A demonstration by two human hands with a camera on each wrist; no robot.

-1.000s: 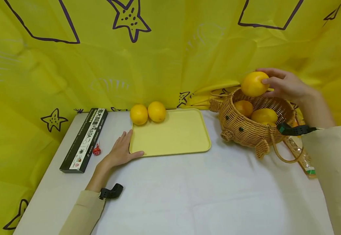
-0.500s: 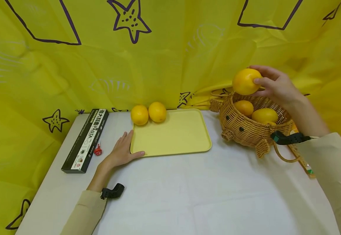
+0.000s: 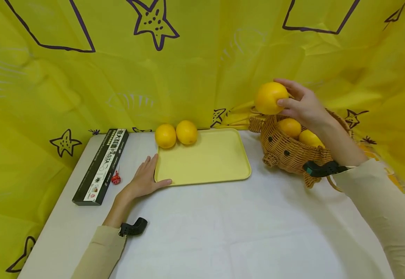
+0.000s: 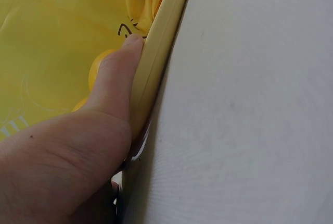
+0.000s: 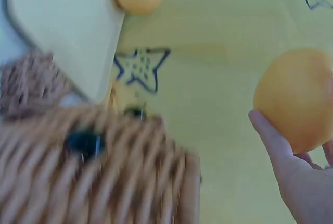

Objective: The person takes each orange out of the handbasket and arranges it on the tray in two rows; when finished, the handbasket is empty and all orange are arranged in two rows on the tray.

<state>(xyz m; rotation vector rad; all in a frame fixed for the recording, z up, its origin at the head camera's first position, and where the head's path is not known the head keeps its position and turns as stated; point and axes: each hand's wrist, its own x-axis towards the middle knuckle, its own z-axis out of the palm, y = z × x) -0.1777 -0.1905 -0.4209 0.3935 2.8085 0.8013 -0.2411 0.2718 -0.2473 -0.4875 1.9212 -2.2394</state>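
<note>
In the head view my right hand (image 3: 303, 104) pinches an orange (image 3: 270, 98) between thumb and fingers, above the left rim of a wicker basket (image 3: 282, 149). The right wrist view shows the same orange (image 5: 296, 99) held in the fingertips. Inside the basket lie an orange fruit (image 3: 290, 128) and a yellow one (image 3: 310, 138), partly behind my forearm. My left hand (image 3: 144, 180) rests at the left front corner of a yellow tray (image 3: 202, 159), thumb along its front edge. Two oranges (image 3: 165, 136) (image 3: 186, 132) sit side by side at the tray's back left corner.
A black and white pasta box (image 3: 101, 166) lies on the left of the white table (image 3: 223, 228), with a red lollipop (image 3: 116, 178) beside it. A package (image 3: 394, 176) is partly hidden behind my right arm. Yellow patterned cloth (image 3: 195, 69) hangs behind the table.
My right hand has carried the orange left, from over the basket's opening to above its left rim. My left hand and the tray have stayed in place.
</note>
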